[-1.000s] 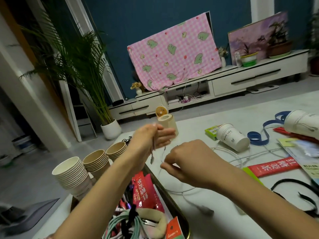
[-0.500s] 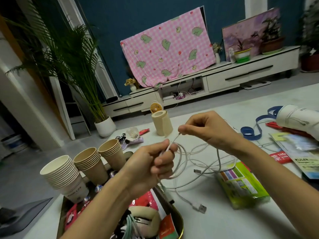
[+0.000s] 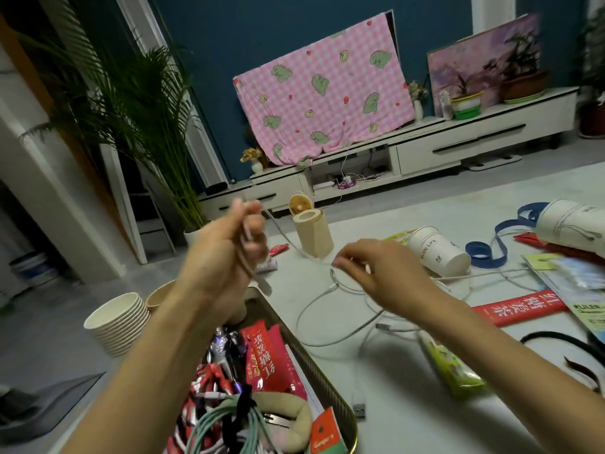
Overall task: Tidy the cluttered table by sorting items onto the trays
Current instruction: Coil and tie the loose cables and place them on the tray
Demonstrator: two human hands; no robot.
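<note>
Left hand (image 3: pixel 222 257) had swung up mid-left since a moment ago, fingers (image 3: pixel 255 224) curled round a few loops of the white cable (image 3: pixel 297 321), while the right hand (image 3: pixel 383 273) dropped to pinch more slack, so most of it still sprawled on the tabletop (image 3: pixel 409 404) beside the tray (image 3: pixel 311 355), coiling unfinished.

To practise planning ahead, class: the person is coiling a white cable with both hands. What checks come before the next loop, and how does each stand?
1. Left hand grips the gathered thin white charging cable: ok.
2. Right hand pinches the cable further along: ok.
3. Slack on the pale grey table lies untangled: not ok, loops cross.
4. Silver USB plug lies free on the table: ok.
5. Gold-rimmed oval tray has room for the coil: cannot tell, it looks crowded.
</note>
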